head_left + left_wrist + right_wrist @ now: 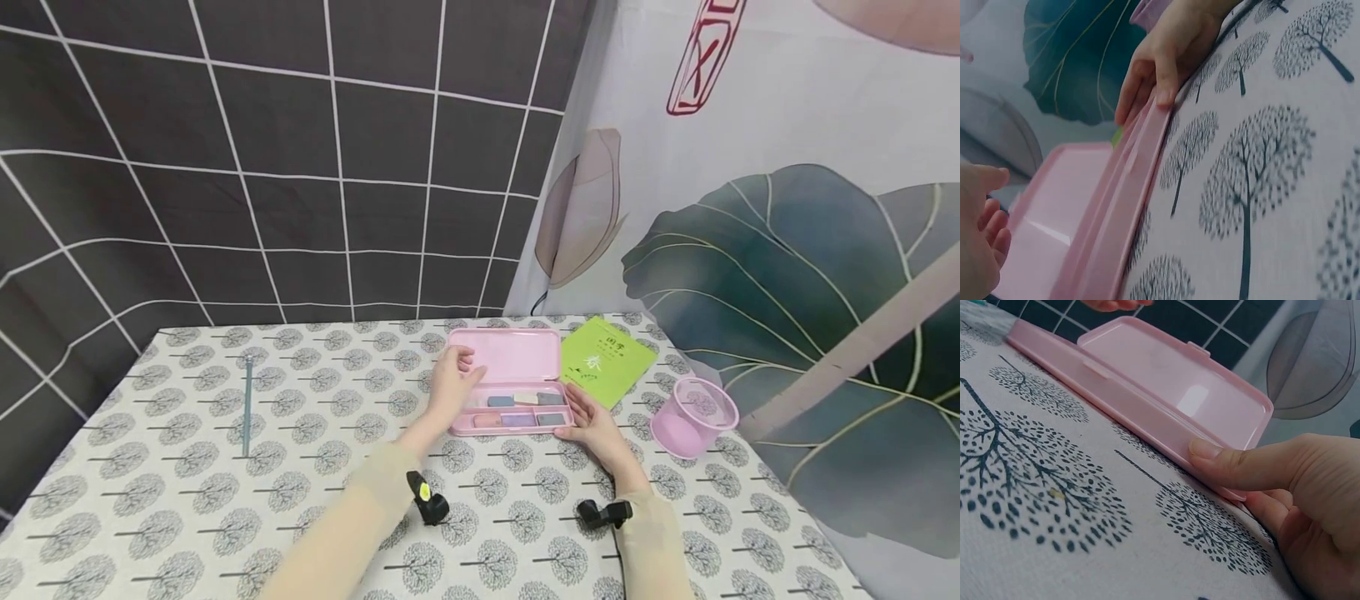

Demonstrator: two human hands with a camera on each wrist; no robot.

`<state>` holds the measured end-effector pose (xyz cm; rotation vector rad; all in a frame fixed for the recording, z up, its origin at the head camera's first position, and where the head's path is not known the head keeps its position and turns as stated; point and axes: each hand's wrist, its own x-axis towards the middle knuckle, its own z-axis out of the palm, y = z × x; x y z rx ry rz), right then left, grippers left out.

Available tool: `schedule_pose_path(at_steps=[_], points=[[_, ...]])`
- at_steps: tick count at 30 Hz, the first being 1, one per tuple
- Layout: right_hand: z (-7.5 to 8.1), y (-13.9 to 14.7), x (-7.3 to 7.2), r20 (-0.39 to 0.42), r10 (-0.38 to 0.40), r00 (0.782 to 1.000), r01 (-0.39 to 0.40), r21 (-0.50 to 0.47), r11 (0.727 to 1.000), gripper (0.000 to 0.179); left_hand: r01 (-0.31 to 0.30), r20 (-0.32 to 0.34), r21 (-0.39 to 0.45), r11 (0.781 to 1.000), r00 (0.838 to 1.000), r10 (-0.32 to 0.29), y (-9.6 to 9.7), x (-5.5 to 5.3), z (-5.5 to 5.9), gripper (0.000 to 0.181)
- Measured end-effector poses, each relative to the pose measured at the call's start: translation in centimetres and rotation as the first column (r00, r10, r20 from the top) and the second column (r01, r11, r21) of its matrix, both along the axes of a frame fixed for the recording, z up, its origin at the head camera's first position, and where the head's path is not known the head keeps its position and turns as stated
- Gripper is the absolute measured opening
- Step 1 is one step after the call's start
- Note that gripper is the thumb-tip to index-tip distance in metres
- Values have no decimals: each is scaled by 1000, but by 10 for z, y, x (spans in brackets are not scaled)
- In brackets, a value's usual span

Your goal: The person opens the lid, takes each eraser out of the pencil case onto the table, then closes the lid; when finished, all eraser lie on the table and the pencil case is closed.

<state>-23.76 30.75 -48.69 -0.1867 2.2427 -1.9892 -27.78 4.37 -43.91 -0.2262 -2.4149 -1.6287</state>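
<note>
A pink pencil case (506,431) lies on the table with its lid (517,357) tipped back behind it. Small blue-grey, pinkish and purple blocks, which look like erasers, sit in its compartments, among them a purple one (515,420). My right hand (1297,494) grips the case's right end, thumb on the front wall and fingers round the side. Over the left side of the lid hovers my left hand (451,385), fingers loosely bent and nothing in them. In the left wrist view a gap shows between that hand (982,231) and the lid.
A green booklet (609,360) lies just right of the case. Farther right stands a pink cup-like holder (693,417) with a see-through part. A grey-blue pencil-like stick (247,406) lies at the left on the tree-patterned cloth (315,517). Curtains hang behind and right.
</note>
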Motion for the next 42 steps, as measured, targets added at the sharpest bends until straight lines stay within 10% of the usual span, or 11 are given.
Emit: schedule_pose_path(at_steps=[5,13,30,42], points=[[-2,-1,1,-1,0,1000,0,0,1000,98,171,-65,-74,983,982,-175,23,9,12,40],[0,1,-1,-17,6,1000,-6,6,1000,97,263,-49,-200,944,959,-278,53,5,8,44],[0,-1,0,-28,17,999,-17,18,1000,93,395,97,-570,721,903,-418,82,-2,0,40],[-1,0,-1,-20,13,1000,-13,-4,1000,96,376,94,-695,612,892,-442,87,-5,-7,38]])
